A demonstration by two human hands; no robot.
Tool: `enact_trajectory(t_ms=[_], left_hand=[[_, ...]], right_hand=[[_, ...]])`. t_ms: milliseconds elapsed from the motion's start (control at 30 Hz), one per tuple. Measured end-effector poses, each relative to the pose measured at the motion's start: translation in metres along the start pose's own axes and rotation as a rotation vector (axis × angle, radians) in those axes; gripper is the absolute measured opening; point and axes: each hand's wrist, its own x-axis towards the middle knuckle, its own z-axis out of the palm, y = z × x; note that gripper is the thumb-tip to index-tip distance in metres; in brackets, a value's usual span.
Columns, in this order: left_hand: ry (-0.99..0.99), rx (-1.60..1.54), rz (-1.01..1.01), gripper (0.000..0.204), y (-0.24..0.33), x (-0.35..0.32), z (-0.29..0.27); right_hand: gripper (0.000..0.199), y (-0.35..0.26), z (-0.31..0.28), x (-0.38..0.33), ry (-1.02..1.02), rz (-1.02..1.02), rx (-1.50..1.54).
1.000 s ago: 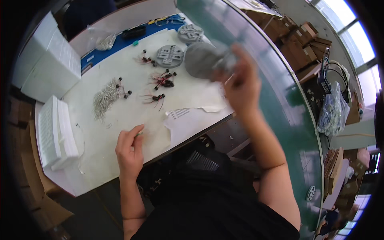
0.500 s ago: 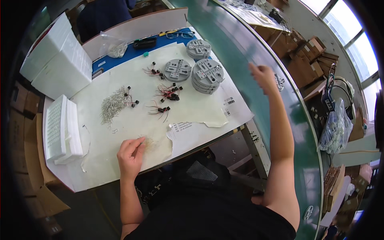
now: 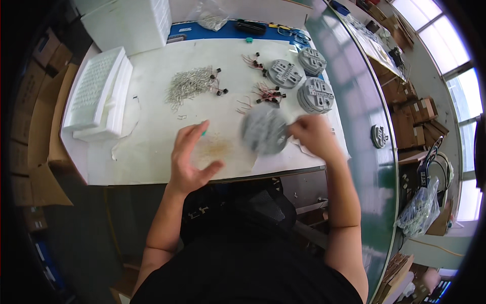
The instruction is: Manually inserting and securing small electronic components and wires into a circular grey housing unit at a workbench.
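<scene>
My right hand (image 3: 311, 134) grips the edge of a round grey plastic disc (image 3: 264, 130), blurred by motion, held over the front of the white worktable (image 3: 152, 152). To its left, my left hand (image 3: 187, 159) is open, thumb and fingers apart, with a bit of teal at one fingertip. Beyond the hands lie a heap of small silvery metal pieces (image 3: 190, 86) and several black parts with thin reddish wires (image 3: 268, 93). Behind the held disc sit a similar grey disc (image 3: 285, 73) and two stacks of them, a nearer stack (image 3: 316, 96) and a farther stack (image 3: 312, 62).
A green conveyor belt (image 3: 362, 167) runs along the right, carrying one grey disc (image 3: 379, 136). White foam trays (image 3: 96, 93) stand at the left table edge beside an open cardboard box (image 3: 50, 126). At the back lie a plastic bag (image 3: 211, 20), a black case (image 3: 250, 27) and glasses (image 3: 293, 33).
My right hand has come back from over the belt to the table and now holds a grey disc. My left hand has opened from a pinch. The whole view has shifted.
</scene>
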Motion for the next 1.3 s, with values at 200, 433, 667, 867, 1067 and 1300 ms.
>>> enact_trajectory(t_ms=[200, 433, 667, 867, 1067, 1300], left_hand=[[-0.353, 0.178, -0.149, 0.081, 0.001, -0.012, 0.005], [-0.361, 0.138, -0.22, 0.076, -0.005, -0.008, 0.012], [-0.249, -0.022, -0.415, 0.065, -0.007, -0.003, 0.028], [-0.106, 0.137, -0.014, 0.053, 0.014, 0.025, 0.007], [-0.272, 0.012, -0.032, 0.035, 0.028, 0.028, 0.003], [-0.157, -0.183, -0.158, 0.023, 0.025, 0.013, 0.017]], right_hand=[[0.022, -0.008, 0.055, 0.032, 0.134, -0.143, 0.005], [0.021, 0.014, 0.048, 0.049, 0.133, -0.222, -0.045], [0.021, -0.032, 0.033, 0.007, 0.139, 0.067, 0.341], [0.019, -0.055, 0.053, -0.024, 0.057, -0.022, 0.386], [0.018, -0.058, 0.073, -0.036, 0.121, -0.257, 0.354], [0.022, -0.058, 0.084, -0.044, 0.145, -0.28, 0.463]])
